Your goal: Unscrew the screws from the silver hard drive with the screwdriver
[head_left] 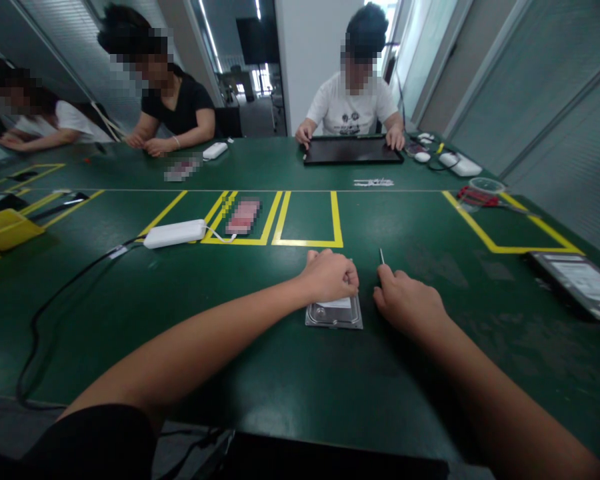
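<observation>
A silver hard drive (334, 315) lies flat on the green table in front of me, its far part hidden under my left hand. My left hand (331, 275) is closed over the drive with its fingers curled; whatever they hold, if anything, is out of sight. To the right, apart from the drive, my right hand (407, 295) is wrapped round a slim tool that looks like a screwdriver (381, 256). Only its thin metal shaft shows, pointing away from me; the grip is covered by the fingers.
Yellow tape outlines mark the table (280, 373). Left stand a white power strip (175, 233) and a plugged-in phone (243, 217). A larger drive (580, 283) lies right, near red cables (479, 196). Opposite, a person handles a black panel (353, 150); other people sit left.
</observation>
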{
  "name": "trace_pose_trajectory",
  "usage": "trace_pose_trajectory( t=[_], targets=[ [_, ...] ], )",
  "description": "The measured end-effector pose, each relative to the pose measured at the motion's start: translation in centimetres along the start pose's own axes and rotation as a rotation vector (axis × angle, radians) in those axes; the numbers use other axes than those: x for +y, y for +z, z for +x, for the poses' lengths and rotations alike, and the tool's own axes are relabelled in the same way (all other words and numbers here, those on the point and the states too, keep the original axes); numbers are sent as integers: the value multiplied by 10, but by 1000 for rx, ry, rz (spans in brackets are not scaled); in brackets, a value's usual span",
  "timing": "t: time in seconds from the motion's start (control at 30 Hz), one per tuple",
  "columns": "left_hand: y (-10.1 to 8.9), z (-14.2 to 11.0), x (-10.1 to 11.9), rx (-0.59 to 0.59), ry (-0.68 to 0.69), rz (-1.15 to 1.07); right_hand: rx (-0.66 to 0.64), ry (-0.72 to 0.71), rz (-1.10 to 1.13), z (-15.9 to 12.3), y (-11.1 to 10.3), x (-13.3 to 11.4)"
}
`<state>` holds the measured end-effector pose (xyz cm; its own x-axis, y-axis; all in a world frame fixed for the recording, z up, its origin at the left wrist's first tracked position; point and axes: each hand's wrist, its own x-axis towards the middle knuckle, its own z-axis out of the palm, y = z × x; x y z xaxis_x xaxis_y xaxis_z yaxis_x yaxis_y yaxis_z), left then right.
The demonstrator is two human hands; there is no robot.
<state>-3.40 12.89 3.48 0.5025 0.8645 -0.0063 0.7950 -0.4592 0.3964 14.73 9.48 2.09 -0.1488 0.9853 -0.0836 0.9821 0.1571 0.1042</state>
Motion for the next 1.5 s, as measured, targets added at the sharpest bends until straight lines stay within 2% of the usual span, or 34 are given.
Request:
trace_pose_trajectory(
  t=[0.1, 0.27, 0.4, 0.5, 0.63, 0.73, 0.87, 1.03, 1.13, 1.27, 1.5],
  targets=[
    [-5, -11, -2, 58, 28, 1, 28, 14, -3, -1, -4, 1],
    [-5, -43, 0, 218, 171, 98, 137, 91, 42, -1, -15, 6],
    [6, -69, 12, 204, 288, 212, 313, 107, 118, 3, -18, 17],
    [19, -80, 24, 198, 334, 316, 492, 44, 267, 8, -17, 28],
    [34, -83, 36, 244, 243, 400, 672, 0, 530, 11, -20, 38],
    [42, -81, 37, 275, 246, 446, 704, 23, 778, 6, -25, 37],
    [51, -80, 33, 319, 291, 503, 695, -31, 1080, -1, -34, 29],
    [56, -82, 27, 361, 344, 556, 764, -128, 1249, -5, -48, 14],
    [55, -82, 25, 380, 373, 565, 799, -197, 1255, -6, -60, 6],
    [54, -82, 22, 399, 389, 560, 853, -219, 1125, -4, -67, 0],
    [54, -83, 21, 394, 387, 556, 888, -236, 927, 3, -52, -5]
  ],
)
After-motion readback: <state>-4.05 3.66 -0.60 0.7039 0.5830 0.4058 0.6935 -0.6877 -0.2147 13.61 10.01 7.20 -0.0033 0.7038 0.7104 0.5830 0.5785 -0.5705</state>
